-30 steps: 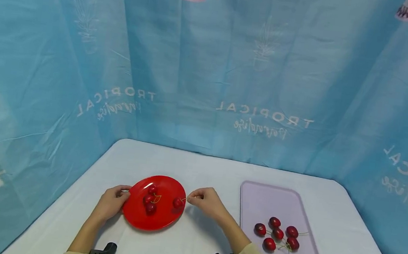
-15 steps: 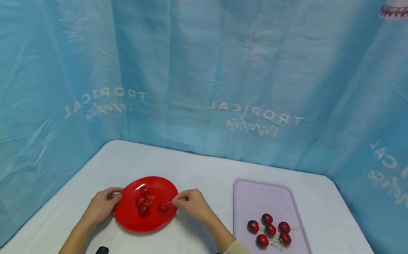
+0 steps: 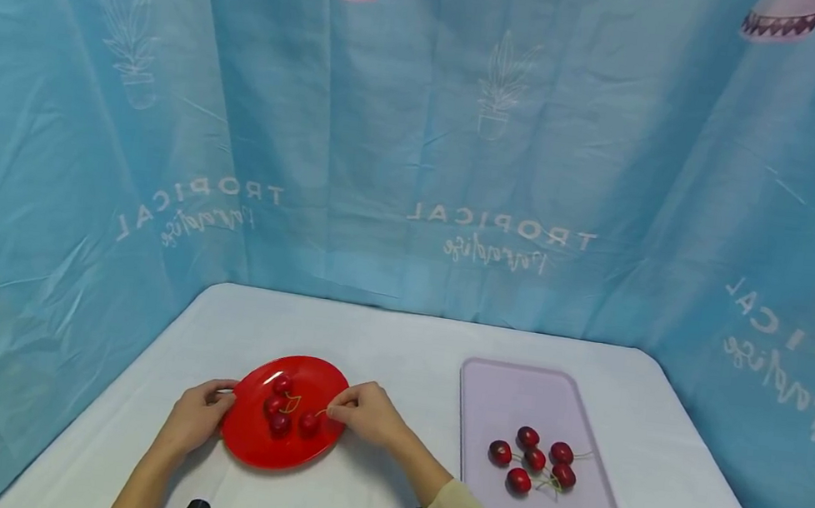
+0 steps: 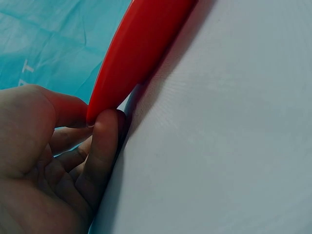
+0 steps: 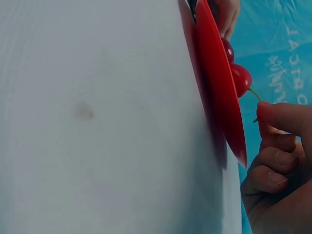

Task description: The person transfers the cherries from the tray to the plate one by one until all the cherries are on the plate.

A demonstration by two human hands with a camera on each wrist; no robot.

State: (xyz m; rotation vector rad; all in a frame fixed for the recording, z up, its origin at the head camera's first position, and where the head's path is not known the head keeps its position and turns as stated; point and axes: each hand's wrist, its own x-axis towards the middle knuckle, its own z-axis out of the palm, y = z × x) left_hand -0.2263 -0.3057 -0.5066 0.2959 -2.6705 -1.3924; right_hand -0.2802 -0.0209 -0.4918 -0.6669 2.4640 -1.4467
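My left hand (image 3: 196, 414) pinches the left rim of a red plate (image 3: 321, 378); in the left wrist view its thumb and a finger close on the plate's edge (image 4: 131, 53). Three cherries (image 3: 274, 405) lie in a group on the plate, left of its middle. Just right of them is another cherry (image 3: 308, 423). Its green stem is held between thumb and forefinger of my right hand (image 3: 370, 413), which reaches over the right rim. In the right wrist view that cherry (image 5: 241, 79) sits low at the plate, its stem (image 5: 254, 93) bent toward the fingertips.
A pale lilac tray (image 3: 513, 383) stands to the right on the white table (image 3: 398, 337), with several stemmed cherries (image 3: 534, 459) in its middle. Blue printed curtains (image 3: 393, 118) hang behind the table and along both sides.
My right hand has brought the cherry by its stem from the plate's right edge leftward, closer to the other three. The left hand keeps hold of the rim. The head view has shifted slightly.
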